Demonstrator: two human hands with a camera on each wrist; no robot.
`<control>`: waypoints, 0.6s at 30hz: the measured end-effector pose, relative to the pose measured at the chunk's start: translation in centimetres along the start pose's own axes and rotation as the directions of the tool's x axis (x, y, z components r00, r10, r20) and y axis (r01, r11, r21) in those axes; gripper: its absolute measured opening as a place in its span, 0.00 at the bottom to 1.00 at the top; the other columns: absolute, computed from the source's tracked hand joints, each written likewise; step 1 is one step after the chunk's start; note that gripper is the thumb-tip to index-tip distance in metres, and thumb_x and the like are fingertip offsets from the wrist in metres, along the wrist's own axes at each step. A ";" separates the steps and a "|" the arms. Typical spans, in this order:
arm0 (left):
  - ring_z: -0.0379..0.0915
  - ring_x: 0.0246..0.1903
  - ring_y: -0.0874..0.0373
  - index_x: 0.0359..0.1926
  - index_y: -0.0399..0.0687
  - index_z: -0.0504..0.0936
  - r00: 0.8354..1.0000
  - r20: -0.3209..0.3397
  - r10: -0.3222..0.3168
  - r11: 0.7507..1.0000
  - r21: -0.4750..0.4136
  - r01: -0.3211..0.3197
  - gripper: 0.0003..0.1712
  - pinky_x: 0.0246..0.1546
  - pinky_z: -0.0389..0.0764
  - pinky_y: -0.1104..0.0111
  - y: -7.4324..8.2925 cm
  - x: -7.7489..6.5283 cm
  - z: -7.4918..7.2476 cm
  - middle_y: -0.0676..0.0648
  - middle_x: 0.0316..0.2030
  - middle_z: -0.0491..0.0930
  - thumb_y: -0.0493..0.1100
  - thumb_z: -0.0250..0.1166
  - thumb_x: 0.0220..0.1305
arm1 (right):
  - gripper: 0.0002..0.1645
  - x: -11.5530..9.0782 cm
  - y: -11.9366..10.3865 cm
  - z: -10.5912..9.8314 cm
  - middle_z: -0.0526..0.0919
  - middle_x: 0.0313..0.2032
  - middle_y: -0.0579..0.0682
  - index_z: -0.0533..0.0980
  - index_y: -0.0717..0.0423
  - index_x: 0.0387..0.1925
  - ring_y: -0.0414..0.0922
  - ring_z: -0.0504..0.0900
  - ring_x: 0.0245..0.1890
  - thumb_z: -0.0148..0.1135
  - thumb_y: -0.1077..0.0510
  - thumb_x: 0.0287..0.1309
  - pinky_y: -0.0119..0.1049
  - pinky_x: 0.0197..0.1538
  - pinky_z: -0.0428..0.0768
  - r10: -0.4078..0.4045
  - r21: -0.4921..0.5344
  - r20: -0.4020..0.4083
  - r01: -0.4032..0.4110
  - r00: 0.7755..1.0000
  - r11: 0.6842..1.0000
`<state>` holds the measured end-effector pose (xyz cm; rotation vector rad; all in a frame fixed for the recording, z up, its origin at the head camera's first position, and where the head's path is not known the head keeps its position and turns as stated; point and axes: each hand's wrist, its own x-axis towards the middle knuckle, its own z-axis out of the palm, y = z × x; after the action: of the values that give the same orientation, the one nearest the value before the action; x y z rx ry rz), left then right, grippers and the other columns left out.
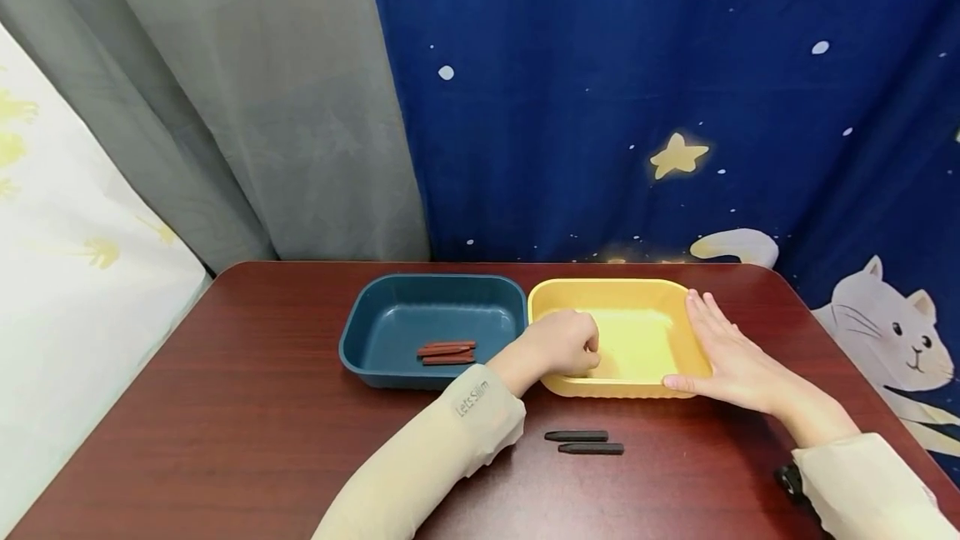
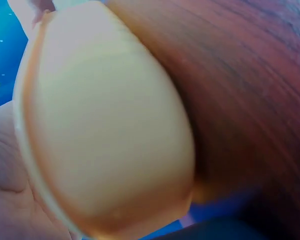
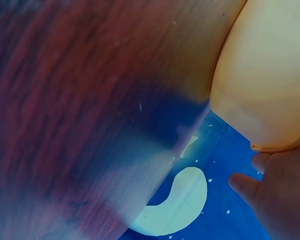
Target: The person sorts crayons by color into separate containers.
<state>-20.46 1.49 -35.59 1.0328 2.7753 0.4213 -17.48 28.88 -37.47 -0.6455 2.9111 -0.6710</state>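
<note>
Inside the left part of the yellow bin (image 1: 637, 388), my left hand (image 1: 558, 344) is lowered with its fingers bent downward. Its fingertips are hidden, so I cannot tell whether it holds anything. The left wrist view shows part of the palm (image 2: 15, 185) beside the yellow bin's wall (image 2: 110, 120). My right hand (image 1: 738, 361) rests on the bin's right end, its fingers straight along the side and thumb at the front rim. Two black crayons (image 1: 590, 448) lie on the table in front of the bin.
A dark blue bin (image 1: 375, 375) stands just left of the yellow one, with several reddish-brown crayons (image 1: 447, 350) lying in it. Both bins are near the back edge of the brown table (image 1: 225, 407). Behind hang grey and blue curtains (image 1: 555, 107).
</note>
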 end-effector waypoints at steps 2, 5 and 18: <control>0.52 0.19 0.65 0.14 0.53 0.75 1.000 -0.026 0.007 1.000 0.015 -0.007 0.19 0.20 0.53 0.76 0.2 -0.5 -0.5 0.58 0.13 0.61 0.42 0.62 0.62 | 0.73 0.1 -0.1 -0.1 0.35 0.78 0.65 0.33 0.64 0.77 0.63 0.30 0.78 0.68 0.34 0.53 0.76 0.68 0.47 0.004 0.002 0.004 -0.004 1.000 1.000; 0.72 0.27 0.65 0.32 0.52 0.88 0.997 -0.063 0.037 0.999 0.013 -0.036 0.09 0.30 0.70 0.78 0.8 -1.5 -1.2 0.57 0.25 0.81 0.46 0.63 0.66 | 0.73 0.0 -0.1 -0.1 0.35 0.78 0.65 0.34 0.65 0.77 0.63 0.30 0.78 0.68 0.34 0.53 0.78 0.66 0.48 0.007 -0.002 0.003 -0.007 1.000 1.000; 0.76 0.39 0.64 0.39 0.55 0.88 0.964 -0.218 0.149 0.988 0.071 -0.137 0.07 0.41 0.76 0.78 2.9 -5.3 -2.3 0.58 0.37 0.84 0.48 0.64 0.67 | 0.72 0.0 0.0 0.0 0.33 0.78 0.65 0.35 0.67 0.77 0.61 0.27 0.78 0.68 0.36 0.53 0.77 0.66 0.48 -0.012 -0.004 -0.012 0.012 1.000 1.000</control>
<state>-15.17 -0.38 -32.27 1.2787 2.9316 0.5117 -17.50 28.85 -37.50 -0.6628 2.9223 -0.6732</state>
